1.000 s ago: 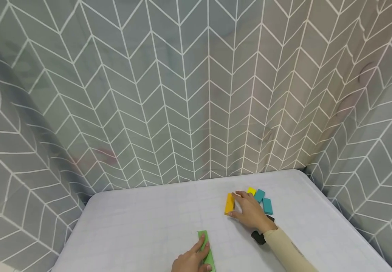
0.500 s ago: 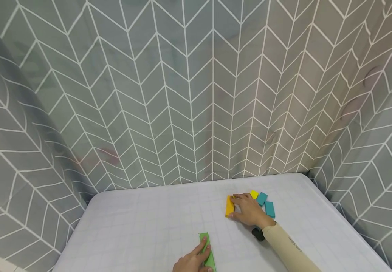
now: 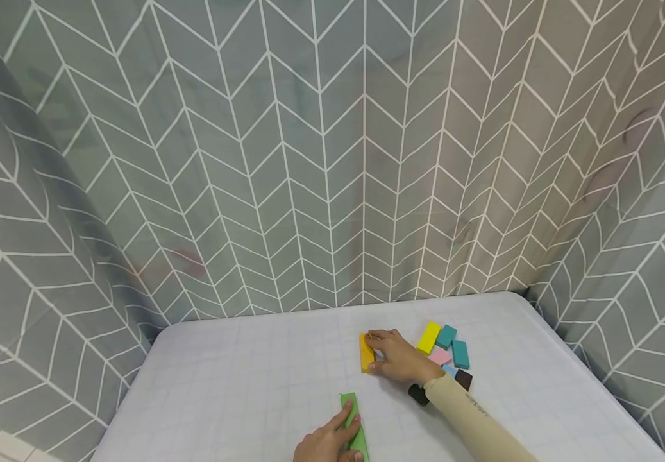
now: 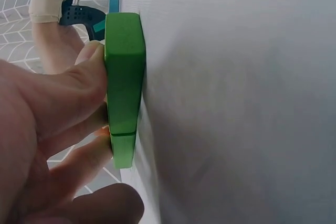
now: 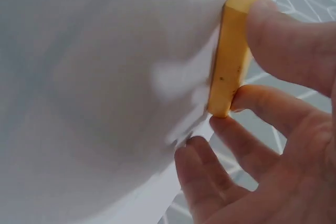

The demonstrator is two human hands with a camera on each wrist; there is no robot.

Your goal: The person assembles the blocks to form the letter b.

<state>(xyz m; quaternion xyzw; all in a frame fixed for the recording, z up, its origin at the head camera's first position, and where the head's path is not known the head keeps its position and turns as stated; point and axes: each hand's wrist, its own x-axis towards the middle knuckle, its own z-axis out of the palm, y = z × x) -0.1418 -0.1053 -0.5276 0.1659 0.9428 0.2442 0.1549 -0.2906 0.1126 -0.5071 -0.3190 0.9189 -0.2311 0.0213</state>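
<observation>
Two green wooden blocks (image 4: 124, 77) lie end to end on the white table, forming a strip in front of the person. My left hand (image 3: 326, 441) rests thumb and fingertips on their upper face, fingers extended; the left wrist view shows the seam between them. Farther back and to the right, my right hand (image 3: 400, 359) holds an orange block (image 3: 365, 360) flat on the tabletop. Its thumb (image 5: 262, 19) is at the near end, with the index and middle fingertips at the far end. Space separates the orange block from the green ones.
Right of my right hand lie a yellow block (image 3: 429, 337), teal blocks (image 3: 460, 354), a pink block (image 3: 439, 356), a light blue one (image 3: 449, 370) and a dark one (image 3: 463, 380). A black wrist device (image 3: 417, 393) hangs under the right wrist. A patterned curtain (image 3: 309, 192) surrounds the table.
My right hand has slid the orange block to the left, away from the other blocks, revealing the pink and light blue ones. My left hand stays on the green blocks.
</observation>
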